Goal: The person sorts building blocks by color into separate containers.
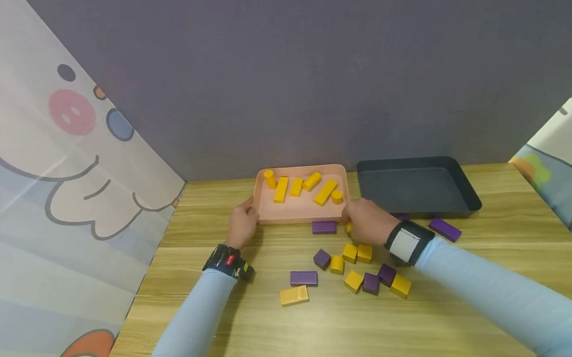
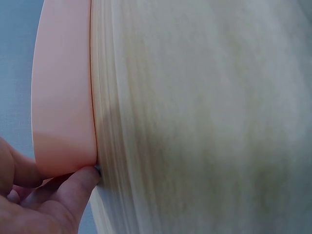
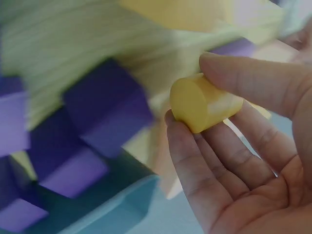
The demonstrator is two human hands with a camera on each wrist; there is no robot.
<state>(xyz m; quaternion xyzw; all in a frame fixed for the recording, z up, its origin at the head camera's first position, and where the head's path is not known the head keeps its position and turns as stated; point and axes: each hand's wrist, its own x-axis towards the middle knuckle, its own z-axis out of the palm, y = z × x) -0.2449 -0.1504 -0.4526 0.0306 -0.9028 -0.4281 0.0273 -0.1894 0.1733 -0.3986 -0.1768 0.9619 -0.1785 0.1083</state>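
Observation:
My right hand (image 1: 369,222) pinches a short yellow cylinder block (image 3: 207,105) between thumb and fingertips, near the front right corner of the pink tray (image 1: 293,214). At the tray's front left corner my left hand (image 1: 242,224) grips the wall, its thumb (image 2: 80,187) low against the base in the left wrist view. Inside the pink tray lie several yellow blocks, among them a long bar (image 1: 281,190), an upright cylinder (image 1: 270,179) and a small round one (image 1: 337,197).
A dark tray (image 1: 418,189) stands right of the pink one, against the grey partition (image 1: 292,80). Loose yellow and purple blocks are scattered in front, including a purple bar (image 1: 304,278), a yellow bar (image 1: 294,296), a purple cube (image 1: 371,283) and another purple bar (image 1: 444,229).

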